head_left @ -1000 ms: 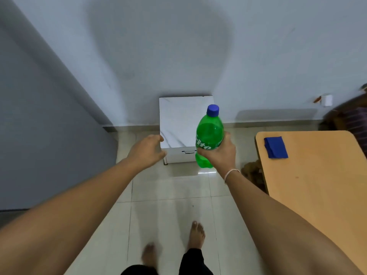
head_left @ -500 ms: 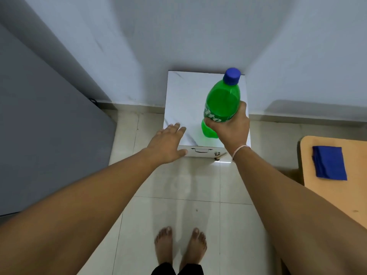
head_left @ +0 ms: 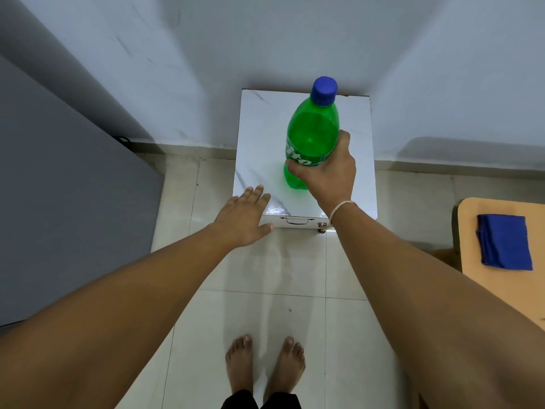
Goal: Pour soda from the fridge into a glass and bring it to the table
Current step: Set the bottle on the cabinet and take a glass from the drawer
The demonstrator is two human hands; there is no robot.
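Note:
A green soda bottle point(head_left: 312, 134) with a blue cap point(head_left: 324, 90) is upright over a small white marble-topped cabinet point(head_left: 356, 128). My right hand point(head_left: 327, 172) is shut around the bottle's lower half and label. I cannot tell whether the bottle's base touches the top. My left hand point(head_left: 244, 216) is open, fingers spread, palm down at the cabinet's front left corner. No glass is in view. The wooden table point(head_left: 501, 284) shows at the right edge.
A grey fridge side point(head_left: 65, 187) fills the left. A folded blue cloth point(head_left: 504, 242) lies on the table. The cabinet has a drawer handle point(head_left: 296, 221) on its front. Pale floor tiles and my bare feet point(head_left: 265, 364) are below. White walls form a corner behind the cabinet.
I have stepped closer to the cabinet. My right hand has carried the bottle over its top. My left hand has opened from a loose fist and reached the cabinet's front corner.

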